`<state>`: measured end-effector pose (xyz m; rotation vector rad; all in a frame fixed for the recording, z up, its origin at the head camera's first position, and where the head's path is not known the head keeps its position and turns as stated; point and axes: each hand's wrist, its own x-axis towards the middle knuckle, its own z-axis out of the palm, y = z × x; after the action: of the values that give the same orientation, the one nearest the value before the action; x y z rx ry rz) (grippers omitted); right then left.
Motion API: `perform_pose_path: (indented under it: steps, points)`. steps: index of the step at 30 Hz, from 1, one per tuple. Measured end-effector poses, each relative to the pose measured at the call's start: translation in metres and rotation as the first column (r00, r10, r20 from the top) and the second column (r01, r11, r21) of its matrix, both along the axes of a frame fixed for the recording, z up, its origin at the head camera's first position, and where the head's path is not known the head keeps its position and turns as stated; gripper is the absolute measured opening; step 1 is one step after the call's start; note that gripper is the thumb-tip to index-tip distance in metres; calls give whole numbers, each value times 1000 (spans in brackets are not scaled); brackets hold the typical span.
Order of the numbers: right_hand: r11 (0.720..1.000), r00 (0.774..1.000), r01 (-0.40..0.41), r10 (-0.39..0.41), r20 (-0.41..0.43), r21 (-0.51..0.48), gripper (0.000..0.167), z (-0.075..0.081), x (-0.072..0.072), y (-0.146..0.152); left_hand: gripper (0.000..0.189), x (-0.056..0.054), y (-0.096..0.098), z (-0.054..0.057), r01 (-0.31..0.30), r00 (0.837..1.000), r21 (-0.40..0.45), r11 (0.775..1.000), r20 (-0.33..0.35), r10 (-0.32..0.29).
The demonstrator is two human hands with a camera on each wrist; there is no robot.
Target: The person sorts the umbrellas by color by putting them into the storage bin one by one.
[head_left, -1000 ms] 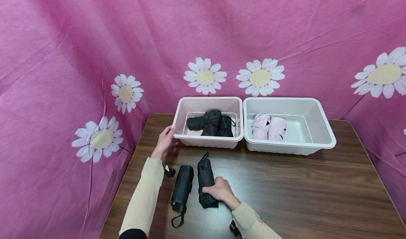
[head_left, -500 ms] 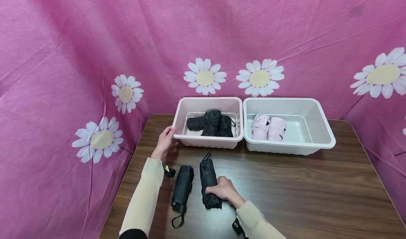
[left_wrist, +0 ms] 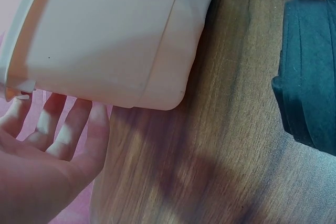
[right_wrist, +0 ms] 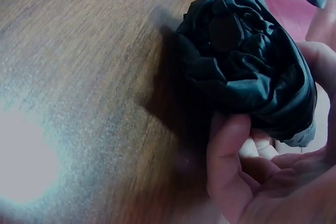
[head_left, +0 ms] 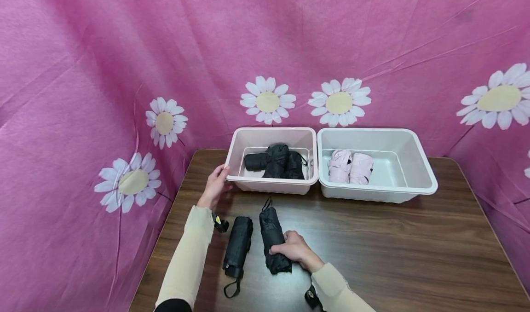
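Observation:
My right hand (head_left: pixel 293 247) grips a folded black umbrella (head_left: pixel 270 229) near its lower end, thumb across the top. In the right wrist view, fingers curl under the gathered end of that umbrella (right_wrist: pixel 236 72). Its strap loop points towards the bins. My left hand (head_left: pixel 216 183) holds the near left corner of a pale pink bin (head_left: pixel 271 186) by the rim. The left wrist view shows its fingers (left_wrist: pixel 65 135) bent against the bin's wall (left_wrist: pixel 115 40). Between my arms, a second folded black umbrella (head_left: pixel 238 247) lies on the table, strap towards me.
Several folded black umbrellas (head_left: pixel 276 160) lie inside the pink bin. Right beside it stands a white bin (head_left: pixel 381 193) with two folded pale pink umbrellas (head_left: pixel 351 167) at its left end. Behind the wooden table (head_left: pixel 397 247) hangs a pink cloth (head_left: pixel 198 49) with daisies.
My right hand has shifted slightly right with the umbrella, whose near end has swung to the right. The left hand, both bins and the other umbrellas have stayed put.

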<state>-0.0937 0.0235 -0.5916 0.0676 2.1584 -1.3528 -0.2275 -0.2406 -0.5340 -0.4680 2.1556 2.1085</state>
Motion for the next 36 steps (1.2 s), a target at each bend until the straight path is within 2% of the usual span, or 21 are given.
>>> perform_pose_path:
  steps: [8, 13, 22, 29, 36]
  points:
    - [999, 1000, -14, 14, 4, -33, 38, 0, 2, 2, 42, 1, 0, -1, 0, 1000, 7, 1000, 15, 0]
    - [995, 1000, -13, 13, 2, -96, 41, 5, 3, 4, 43, 1, 0, 0, 10, 1000, 5, 1000, 23, -11]
    - [973, 1000, -14, 18, 14, -229, 41, 16, 1, 8, 44, 0, 0, 1, 15, 1000, 5, 1000, 17, -15]
    - [966, 999, -27, 33, 18, -259, 43, 27, -1, 9, 46, 1, 1, 2, 15, 1000, 5, 1000, 17, -15]
    - [943, 999, -41, 48, 12, -330, 43, 37, -1, 11, 46, 2, 0, 3, 30, 999, -4, 1000, 26, -30]
